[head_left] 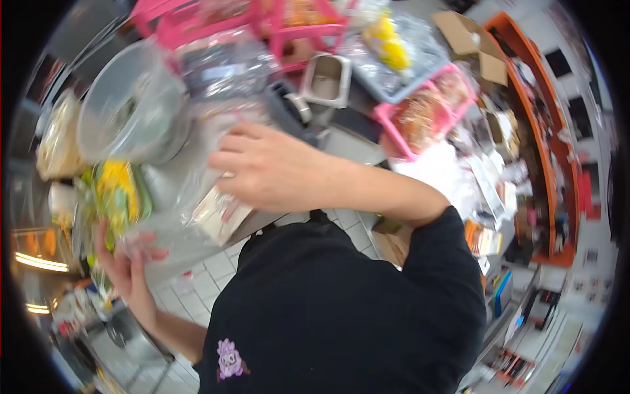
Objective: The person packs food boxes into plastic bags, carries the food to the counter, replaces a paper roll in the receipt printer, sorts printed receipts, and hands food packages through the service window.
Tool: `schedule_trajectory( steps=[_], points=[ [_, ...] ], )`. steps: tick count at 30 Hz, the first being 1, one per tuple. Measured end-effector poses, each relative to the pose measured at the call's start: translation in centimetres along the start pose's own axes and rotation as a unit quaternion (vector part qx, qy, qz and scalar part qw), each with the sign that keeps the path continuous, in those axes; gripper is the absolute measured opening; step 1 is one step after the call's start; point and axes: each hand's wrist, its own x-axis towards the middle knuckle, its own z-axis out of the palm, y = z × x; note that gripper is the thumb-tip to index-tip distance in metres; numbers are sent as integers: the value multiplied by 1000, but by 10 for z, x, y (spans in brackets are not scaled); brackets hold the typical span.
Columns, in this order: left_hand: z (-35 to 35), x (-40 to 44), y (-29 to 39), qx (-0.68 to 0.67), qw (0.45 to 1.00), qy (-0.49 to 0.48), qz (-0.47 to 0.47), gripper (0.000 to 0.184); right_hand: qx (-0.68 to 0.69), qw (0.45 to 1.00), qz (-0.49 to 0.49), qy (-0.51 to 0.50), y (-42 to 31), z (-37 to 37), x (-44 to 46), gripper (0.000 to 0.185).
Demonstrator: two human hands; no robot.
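Clear plastic film (187, 197) lies loose and crumpled over the grey worktop (354, 146), reaching from beneath the right hand (272, 167) toward the left hand (125, 259). How far the handling has got is only partly legible: a flat, cream-coloured packet (222, 215) with reddish marks lies at the worktop's near edge, left of the frame's centre, just under the right hand, and neither a finished seal nor a neatly closed wrap can be made out around it. Whether the packet is inside the film or merely beside it, I cannot tell. The right forearm crosses from the right of the frame, with the wrist roughly level and the back of the hand upward; its fingers (241, 146) are bent and bunched close together, pointing left, and whether they pinch the film is hidden. The left forearm rises from the lower left, palm turned partly upward, its fingers (154, 253) parted and blurred; film shows against them, but I cannot tell whether it is gripped. Just above the left hand is a yellow-and-green bag (121, 190), and beyond it, in the upper left, stands a translucent plastic tub (131, 108). A steel container (326, 79) sits at the upper middle, with a pink basket of packaged food (420, 121) to its right.
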Motion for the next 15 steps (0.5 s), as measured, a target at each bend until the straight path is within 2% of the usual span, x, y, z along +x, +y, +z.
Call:
schedule_trajectory(
  steps=[1,2,3,5,7,8,9,10,11,12,14,15],
  points=[
    [5,-2,4,22,998,-45,-25,63,48,992,28,110,6,-4,-11,9],
    [8,-4,2,59,997,-50,3,67,92,970,49,222,16,-9,-25,9],
    [9,-4,8,96,995,-34,15,70,76,971,61,216,30,-14,-45,9],
    [-16,-12,3,156,987,16,35,74,82,931,281,218,68,-18,-103,14],
    [-18,-15,8,197,966,140,96,61,-50,867,492,54,105,-20,-180,21],
    [-35,-16,-2,239,937,224,121,50,-56,788,602,-115,131,1,-256,25],
    [-35,-16,2,227,923,275,144,39,-81,705,682,-176,120,-21,-298,25],
    [15,-15,37,211,903,318,196,33,-129,616,750,-204,116,-12,-377,24],
    [66,-18,70,193,878,362,246,29,-166,582,773,-187,98,-26,-429,30],
    [70,-21,65,173,887,331,272,31,-157,548,806,-161,76,-50,-456,30],
    [79,-19,53,155,899,280,299,32,-59,396,887,-231,43,-81,-483,28],
    [90,-17,45,106,909,280,288,32,-53,380,893,-235,34,-83,-496,28]
  ],
)
